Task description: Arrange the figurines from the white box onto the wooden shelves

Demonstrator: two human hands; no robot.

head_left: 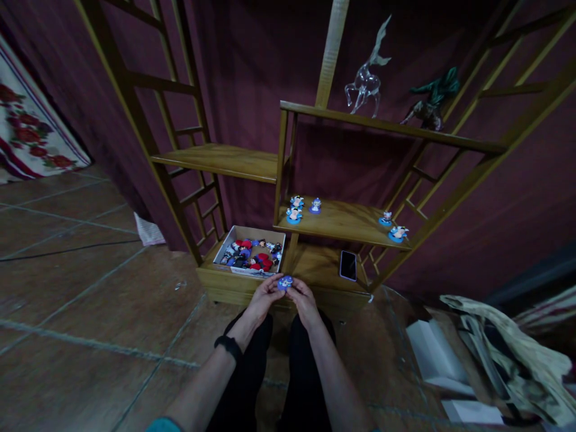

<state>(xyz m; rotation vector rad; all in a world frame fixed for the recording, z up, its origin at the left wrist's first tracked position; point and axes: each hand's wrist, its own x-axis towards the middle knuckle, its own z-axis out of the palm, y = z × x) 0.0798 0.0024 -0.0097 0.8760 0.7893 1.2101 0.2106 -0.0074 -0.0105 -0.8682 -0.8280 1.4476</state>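
Observation:
Between my two hands is a small purple-based figurine (285, 282), held in front of the shelf's bottom board. My left hand (265, 295) pinches it from the left, and my right hand (302, 298) grips its right side. Just beyond my left hand stands a shallow cardboard box (218, 259) holding several red, blue and dark figurines. On the middle shelf board (346, 221), a purple-based figurine (315, 206) stands near a blue-based figurine (294, 215) with another behind it. At the right end are a small figurine (386, 218) and a blue-based one (398, 233).
A phone (348, 265) lies on the bottom board at right. A clear glass deer (365, 78) and a dark green-brown statuette (432, 99) stand on the top board. An upper left board (220, 161) juts out. White boxes (438, 354) and piled cloth (517, 354) lie on the floor at right.

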